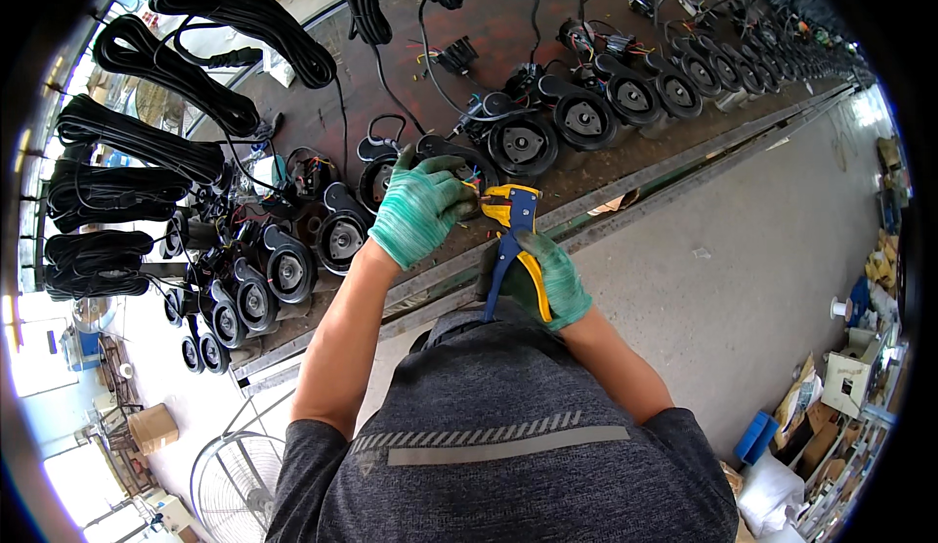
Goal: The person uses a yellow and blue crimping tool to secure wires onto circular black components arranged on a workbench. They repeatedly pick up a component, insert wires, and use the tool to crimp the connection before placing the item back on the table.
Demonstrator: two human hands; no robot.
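Dark grey fabric of the wearer's shirt (489, 489) is filling the lower middle, with pale stripes running across it. At the far left, thick coils of black cable (117, 191) are lying stacked one beside another, and more bundles are running along the top. Below them, a cardboard box (153, 428) is sitting near the wall, and a large caged fan (237, 484) is standing just beside the shirt. Further right, round black units (290, 271) with metal centres are lining the near edge of a dark, reddish workbench (489, 30), the row curving away to the upper right.

Over the middle of this row, the left hand (422, 213), in a green glove, is bending its fingers beside some thin coloured wires (473, 187); whether the fingertips are pinching them, I cannot tell. Just right of these wires, a blue-and-yellow wire stripper (524, 213) is pointing its head toward the row at the bench's near edge. The right hand (565, 284), also gloved in green, is wrapping its fingers around the tool's handles and gripping them. To the right, grey floor (703, 250) is stretching toward a blue bin (756, 438), with white plastic wrapping (772, 494) lying just below it.
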